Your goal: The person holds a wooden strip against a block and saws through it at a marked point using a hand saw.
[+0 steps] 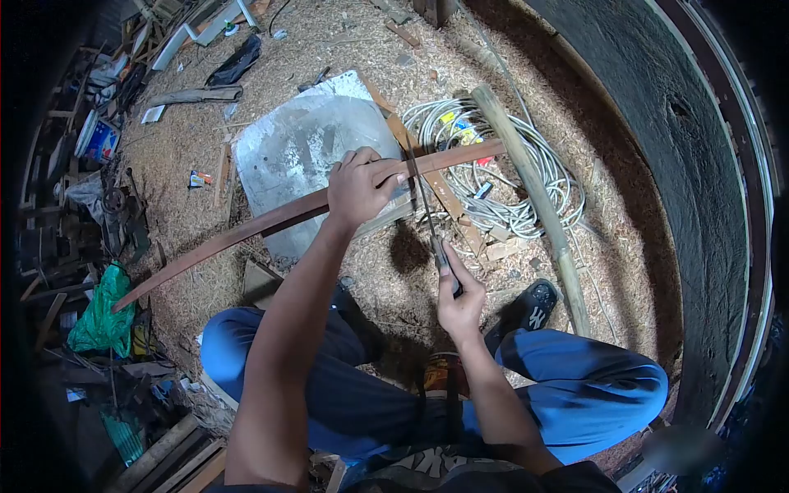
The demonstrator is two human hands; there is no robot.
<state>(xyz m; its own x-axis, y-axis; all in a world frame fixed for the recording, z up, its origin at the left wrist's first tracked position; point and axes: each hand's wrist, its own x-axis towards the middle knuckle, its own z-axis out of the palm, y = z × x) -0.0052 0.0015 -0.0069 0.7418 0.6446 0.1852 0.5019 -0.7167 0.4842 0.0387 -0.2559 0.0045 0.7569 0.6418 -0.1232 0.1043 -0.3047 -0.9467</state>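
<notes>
A long reddish-brown wood strip runs from lower left to upper right across the view. My left hand is closed round it, thumb along its right side. In my right hand is the dark handle of a handsaw, gripped with a finger stretched along it. The thin blade, seen nearly edge-on, crosses the strip just right of my left thumb. Below the strip lies a worn, whitish-grey square panel. The strip's right end reaches a round wooden pole.
Coiled pale cable lies on the shaving-covered ground behind the pole. A narrow board passes beneath the strip. My shoe stands near the pole, and a can sits between my legs. A green plastic bag and scrap line the left.
</notes>
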